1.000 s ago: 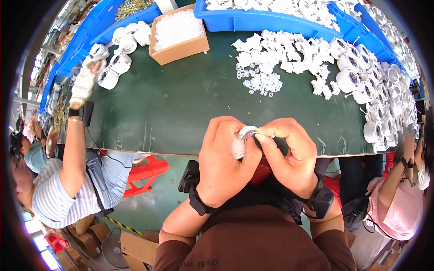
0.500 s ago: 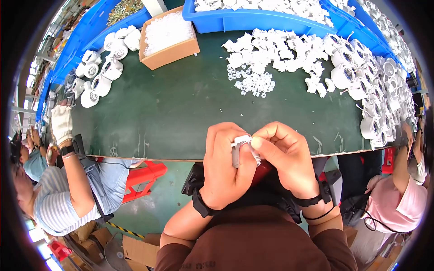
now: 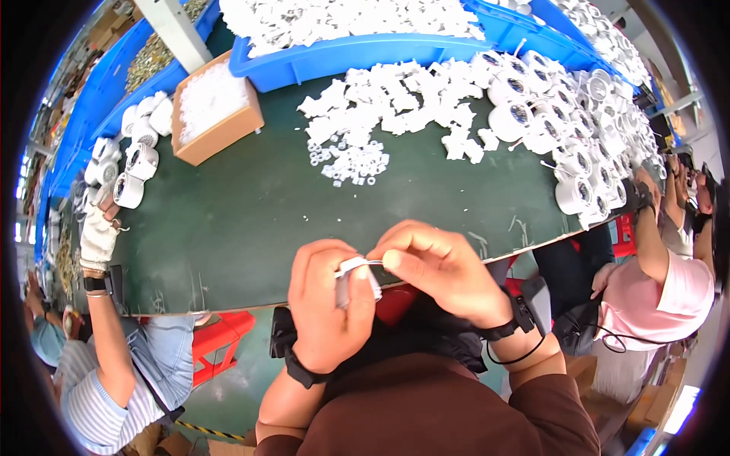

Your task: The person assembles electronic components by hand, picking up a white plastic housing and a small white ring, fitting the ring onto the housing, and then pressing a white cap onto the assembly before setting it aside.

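Observation:
My left hand (image 3: 325, 308) is closed around a small white plastic housing (image 3: 352, 287), holding it above the near edge of the green table. A thin white wire (image 3: 375, 263) runs from the top of the housing to my right hand (image 3: 445, 270). The thumb and index finger of that hand pinch the wire, a little apart from the housing. My left fingers hide much of the housing. Beyond my hands lie a pile of small clear ring-shaped pieces (image 3: 356, 163) and a heap of white plastic brackets (image 3: 391, 95).
Round white housings (image 3: 544, 121) crowd the table's right side; more (image 3: 131, 186) stand at the left. A blue bin (image 3: 319, 64) of white parts and a cardboard box (image 3: 222, 125) line the back. A co-worker's gloved hand (image 3: 99, 235) is at left; another person (image 3: 654, 292) sits right.
The head view has swung to the right, so the table's contents appear further left. My right fingertips have moved slightly away from the housing, and the wire now shows stretched between my hands.

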Available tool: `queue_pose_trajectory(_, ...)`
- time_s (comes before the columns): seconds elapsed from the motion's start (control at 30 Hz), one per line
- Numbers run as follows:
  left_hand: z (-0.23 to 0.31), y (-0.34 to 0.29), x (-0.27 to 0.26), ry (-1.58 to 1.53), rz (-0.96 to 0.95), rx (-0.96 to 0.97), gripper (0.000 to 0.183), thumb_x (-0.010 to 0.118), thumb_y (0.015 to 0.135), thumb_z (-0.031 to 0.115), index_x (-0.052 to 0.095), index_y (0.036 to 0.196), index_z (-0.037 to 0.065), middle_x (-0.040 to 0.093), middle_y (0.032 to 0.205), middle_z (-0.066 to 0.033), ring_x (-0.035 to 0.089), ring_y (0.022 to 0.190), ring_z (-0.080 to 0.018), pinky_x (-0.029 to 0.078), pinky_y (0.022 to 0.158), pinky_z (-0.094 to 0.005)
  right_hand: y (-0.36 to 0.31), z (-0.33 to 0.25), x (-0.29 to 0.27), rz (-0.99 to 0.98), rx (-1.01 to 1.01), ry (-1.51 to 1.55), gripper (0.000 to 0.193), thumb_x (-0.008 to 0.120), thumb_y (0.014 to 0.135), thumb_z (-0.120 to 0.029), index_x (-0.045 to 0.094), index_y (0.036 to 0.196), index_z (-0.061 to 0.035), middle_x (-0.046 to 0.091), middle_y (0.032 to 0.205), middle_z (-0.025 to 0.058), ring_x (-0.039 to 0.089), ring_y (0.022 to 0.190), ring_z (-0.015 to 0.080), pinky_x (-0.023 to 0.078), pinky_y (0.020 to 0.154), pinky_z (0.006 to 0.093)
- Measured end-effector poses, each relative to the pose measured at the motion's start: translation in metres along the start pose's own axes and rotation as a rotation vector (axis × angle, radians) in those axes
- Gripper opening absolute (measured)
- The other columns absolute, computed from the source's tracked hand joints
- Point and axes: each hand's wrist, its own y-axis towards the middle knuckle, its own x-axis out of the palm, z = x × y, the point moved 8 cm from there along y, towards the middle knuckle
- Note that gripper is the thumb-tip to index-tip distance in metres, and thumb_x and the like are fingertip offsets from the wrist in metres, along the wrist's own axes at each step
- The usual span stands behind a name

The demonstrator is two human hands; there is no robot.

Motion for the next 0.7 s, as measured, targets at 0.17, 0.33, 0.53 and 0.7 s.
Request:
queue_pose_trajectory(0.17, -0.010, -0.004, -0.008, -0.009, 0.024, -0.090, 0.012, 0.065, 0.091, 0.005, 0.060, 0.101, 0.001, 0.065, 0.099, -0.0143, 0.062, 0.086, -0.0303, 0.051, 0.076, -0.0390, 0.003, -0.053, -0.108, 0.630, -0.423, -0.965, 0.010, 0.069, 0.096, -0.008, 0.070, 0.105, -0.0024, 0.069, 0.096, 0.0056, 0.062, 0.081, 0.0125, 0.050, 0.073, 0.0271)
queue_pose_trajectory(0.33, -0.011, -0.004, 0.002, -0.059, 0.010, -0.151, 0.011, 0.070, 0.089, 0.004, 0.061, 0.097, 0.002, 0.066, 0.102, -0.0137, 0.063, 0.087, -0.0267, 0.051, 0.075, -0.0355, 0.027, -0.049, -0.136, 0.555, -0.412, -1.220, 0.033, 0.073, 0.092, -0.010, 0.066, 0.124, -0.0055, 0.072, 0.104, 0.0082, 0.063, 0.074, 0.0146, 0.051, 0.067, 0.0297)
queue_pose_trajectory(0.53, -0.031, -0.014, 0.001, -0.251, -0.015, -0.374, 0.013, 0.067, 0.094, 0.006, 0.064, 0.104, -0.001, 0.069, 0.110, -0.0116, 0.064, 0.087, -0.0170, 0.052, 0.078, -0.0288, 0.024, -0.044, -0.121, 0.484, -0.247, -0.874, 0.036, 0.069, 0.093, -0.003, 0.063, 0.128, -0.0010, 0.069, 0.111, 0.0106, 0.067, 0.081, 0.0139, 0.054, 0.072, 0.0291)
queue_pose_trajectory(0.7, -0.037, -0.023, 0.031, -0.814, -0.144, -0.764, 0.016, 0.062, 0.100, 0.010, 0.065, 0.110, -0.002, 0.072, 0.108, -0.0067, 0.061, 0.087, -0.0074, 0.051, 0.080, -0.0253, 0.006, -0.028, -0.037, 0.135, -0.302, -0.163, 0.040, 0.066, 0.093, 0.007, 0.062, 0.131, 0.0001, 0.067, 0.115, 0.0078, 0.065, 0.096, 0.0134, 0.054, 0.084, 0.0273)
